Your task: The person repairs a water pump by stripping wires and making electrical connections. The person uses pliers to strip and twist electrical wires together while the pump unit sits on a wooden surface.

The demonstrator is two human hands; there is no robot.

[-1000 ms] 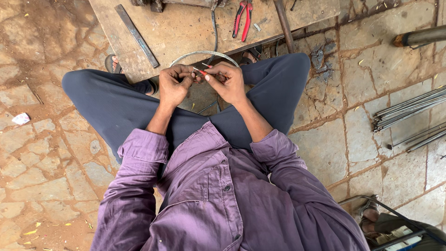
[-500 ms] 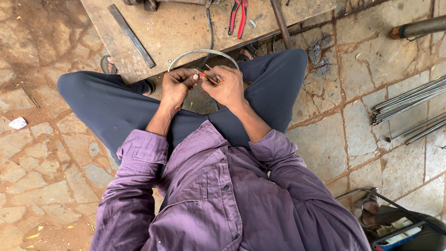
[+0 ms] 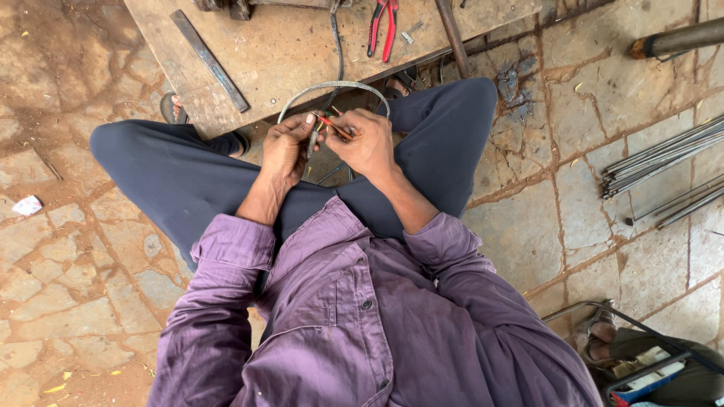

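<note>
Grey cable loop (image 3: 334, 87) arched over lap, thin red-tipped wire ends (image 3: 332, 126) bunched at loop's base, btwn knees

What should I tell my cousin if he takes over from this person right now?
Left hand: closed on one end of the bent metal loop, over the lap.
Right hand: pinching a thin red-tipped tool against the loop where the hands meet.
Red pliers and a flat metal bar lie untouched on the wooden board.
Done: the loop is curved into an arch.
Left: the work at its ends, hidden between the fingers.
</note>
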